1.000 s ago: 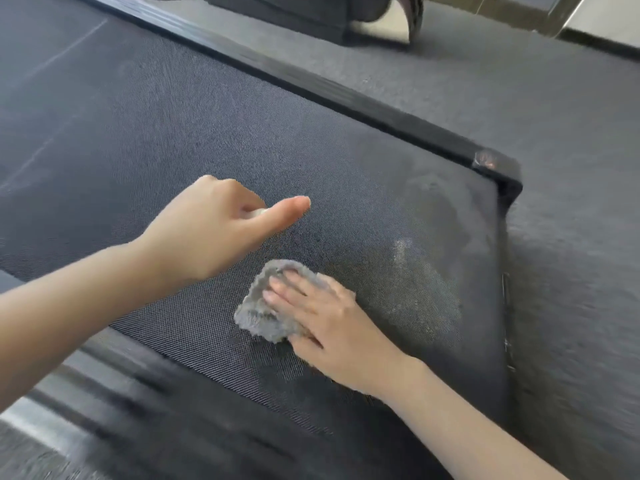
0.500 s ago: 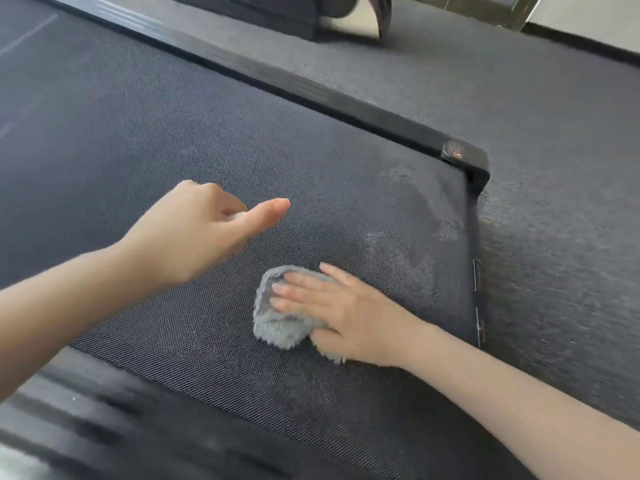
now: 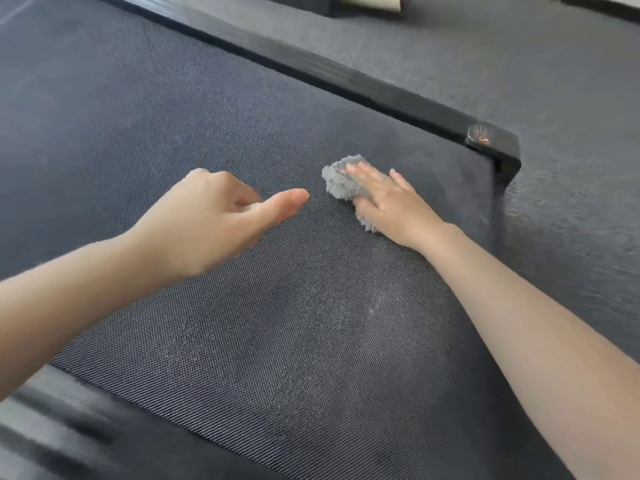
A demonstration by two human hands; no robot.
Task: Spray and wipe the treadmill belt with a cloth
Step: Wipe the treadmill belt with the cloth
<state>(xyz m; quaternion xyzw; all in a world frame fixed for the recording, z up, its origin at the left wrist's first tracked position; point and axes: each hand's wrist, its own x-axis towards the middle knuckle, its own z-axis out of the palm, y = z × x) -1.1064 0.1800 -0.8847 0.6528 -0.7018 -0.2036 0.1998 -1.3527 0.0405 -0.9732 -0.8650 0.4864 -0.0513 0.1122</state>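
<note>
Cloth position: I read the grey, fluffy cloth as bunched on the treadmill belt, toward the far right part of the belt, near the black end cap but apart from it.

Right hand: it lies palm-down on the cloth. The fingers are straight and pressed flat on top of it, not wrapped round it, so I class this as a released, flat-hand press. Tufts of cloth show beyond the fingertips and below the heel of the hand. The thumb lies along the cloth's near edge; I cannot tell whether it tucks under.

Left hand: it hovers over the middle of the belt, just left of the cloth and not touching it. Its fingers are clenched into the palm and the thumb points out toward the cloth. I see nothing held in it.

Belt surface: the dark ribbed weave carries mottled darker and lighter patches between the two forearms.

Surroundings: a black side rail runs along the belt's far edge to the end cap. Grey carpet lies beyond it. The near rail at lower left is blurred.
</note>
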